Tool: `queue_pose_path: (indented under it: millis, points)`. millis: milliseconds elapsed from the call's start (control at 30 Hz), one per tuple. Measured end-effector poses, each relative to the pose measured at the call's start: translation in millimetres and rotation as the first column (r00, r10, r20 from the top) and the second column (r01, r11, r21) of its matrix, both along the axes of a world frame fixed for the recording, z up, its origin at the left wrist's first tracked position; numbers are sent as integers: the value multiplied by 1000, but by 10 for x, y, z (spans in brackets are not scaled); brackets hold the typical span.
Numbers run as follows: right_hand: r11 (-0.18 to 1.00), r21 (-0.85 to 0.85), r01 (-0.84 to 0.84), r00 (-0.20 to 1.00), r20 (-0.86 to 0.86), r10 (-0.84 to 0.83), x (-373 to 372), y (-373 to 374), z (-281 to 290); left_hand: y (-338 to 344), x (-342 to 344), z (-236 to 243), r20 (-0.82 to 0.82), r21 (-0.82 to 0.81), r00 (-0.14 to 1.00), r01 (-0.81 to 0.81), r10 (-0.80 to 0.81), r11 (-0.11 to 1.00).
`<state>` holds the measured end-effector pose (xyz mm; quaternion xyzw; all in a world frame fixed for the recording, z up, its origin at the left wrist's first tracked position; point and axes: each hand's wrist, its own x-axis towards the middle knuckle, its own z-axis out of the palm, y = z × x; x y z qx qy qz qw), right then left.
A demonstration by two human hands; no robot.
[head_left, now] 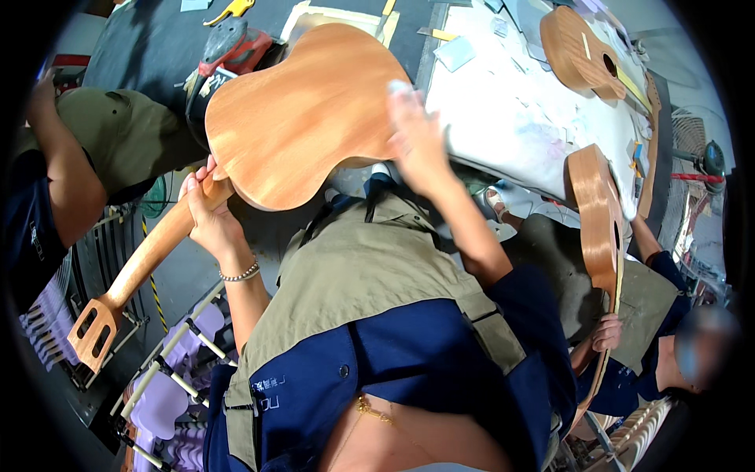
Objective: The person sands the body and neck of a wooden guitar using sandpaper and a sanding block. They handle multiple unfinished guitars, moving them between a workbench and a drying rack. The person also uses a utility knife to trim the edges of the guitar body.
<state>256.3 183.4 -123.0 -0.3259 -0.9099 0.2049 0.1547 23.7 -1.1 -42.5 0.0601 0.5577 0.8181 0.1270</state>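
Guitar (307, 118), back toward the wearer, lies at 11 o'clock, its neck (149, 252) slanting down to a slotted headstock (93, 331) at 8 o'clock; its upper part overlaps the counter (126, 59) in view, but whether it rests there cannot be told. The left hand (211, 220), toward 9 o'clock, has its fingers closed round the neck where it meets the body. At 12 to 1 o'clock the right hand (418, 145) is blurred, fingers stretched out beside the body's edge and not gripping it; whether they touch, and what the whitish patch at their tips is, cannot be told. As for progress, body and neck are already joined and the back looks evenly smooth, so the shaping seems done. No tuners show on the headstock, so fitting them appears left; the hidden front cannot be judged.
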Motion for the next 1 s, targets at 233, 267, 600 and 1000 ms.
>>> queue_pose_path:
  millis: [233,267,600,1000]
  points:
    - [995,-73,-70,997,-32,68,63,294,-117,-40,-44,8,-8,-18,1000,22,-22,1000]
    - [988,-4,-153,987,-57,152,-107,237,5,-8,-54,22,-21,-17,999,30,-30,999]
    - [920,102,-378,894,-220,391,-799,-58,468,-20,-20,75,-98,-85,992,75,-83,994]
    - [995,-18,-94,995,32,94,-983,914,65,-20,-23,94,-148,-91,984,91,-104,992]
